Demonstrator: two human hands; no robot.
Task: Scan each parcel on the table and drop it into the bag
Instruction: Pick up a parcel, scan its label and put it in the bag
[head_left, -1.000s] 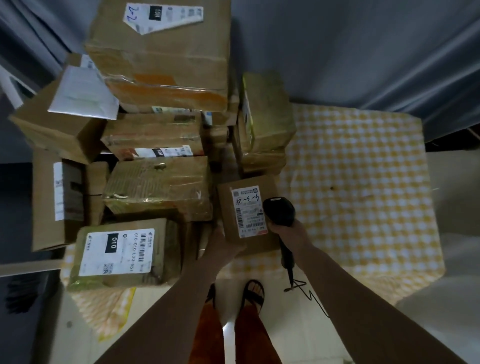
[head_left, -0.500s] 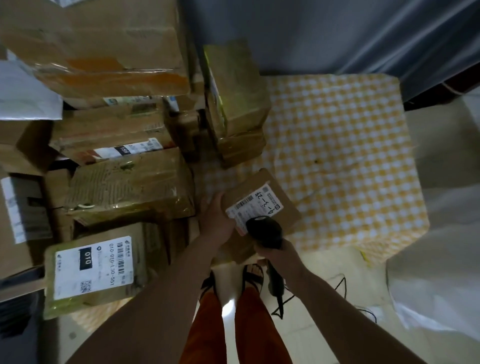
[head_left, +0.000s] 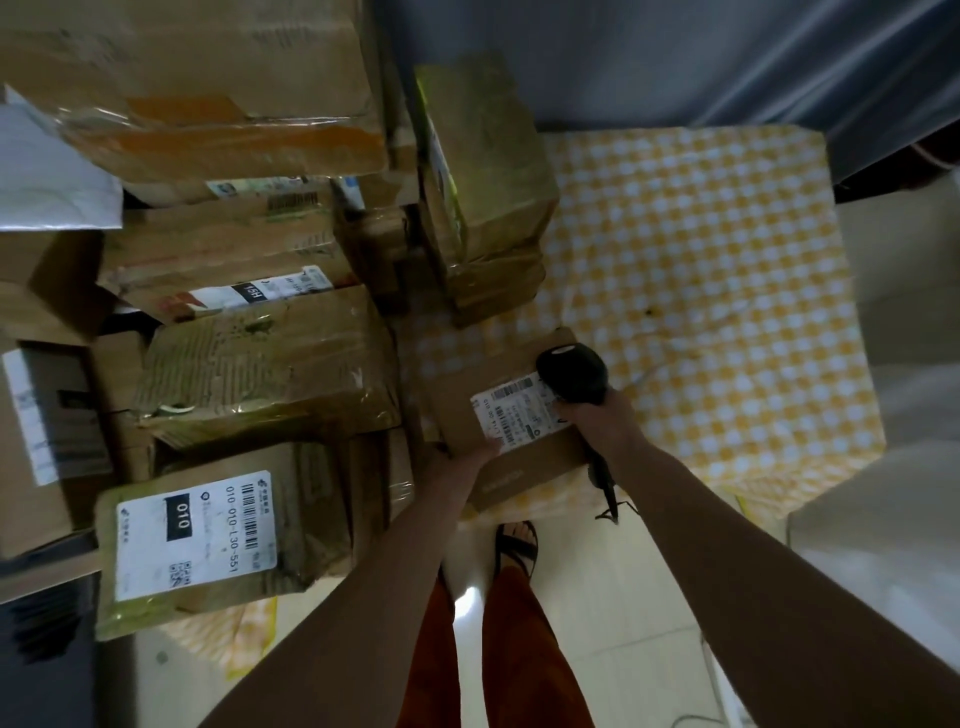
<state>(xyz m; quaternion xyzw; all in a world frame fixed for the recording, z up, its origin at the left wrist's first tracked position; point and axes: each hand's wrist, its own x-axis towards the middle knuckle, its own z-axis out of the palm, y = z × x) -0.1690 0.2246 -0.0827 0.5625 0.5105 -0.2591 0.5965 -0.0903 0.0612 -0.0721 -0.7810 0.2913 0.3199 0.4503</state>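
1. Parcel (head_left: 511, 415) in hand was a small brown cardboard box with a white shipping label (head_left: 522, 410) on its upper face, held at the near edge of the table (head_left: 717, 291), which wore a yellow-checked cloth.
2. The left hand (head_left: 462, 460) gripped the box at its near-left corner, fingers curled onto the top beside the label and the thumb hidden from view.
3. The right hand (head_left: 592, 413) was wrapped around the grip of a black barcode scanner (head_left: 574, 376), whose head sat just above the label's far-right end, with its cable trailing down toward the floor.
4. The box looked stiff and light, since one hand carried it by a corner; taped seams seemed a little slick, so a grip across two opposite edges would probably have been steadier for the drop.
5. A stack of larger parcels (head_left: 270, 364) crowded the table's left side, one with a big "010" label (head_left: 195, 532) nearest the person.
6. Pale material at the right edge may have been the bag; I could not tell.
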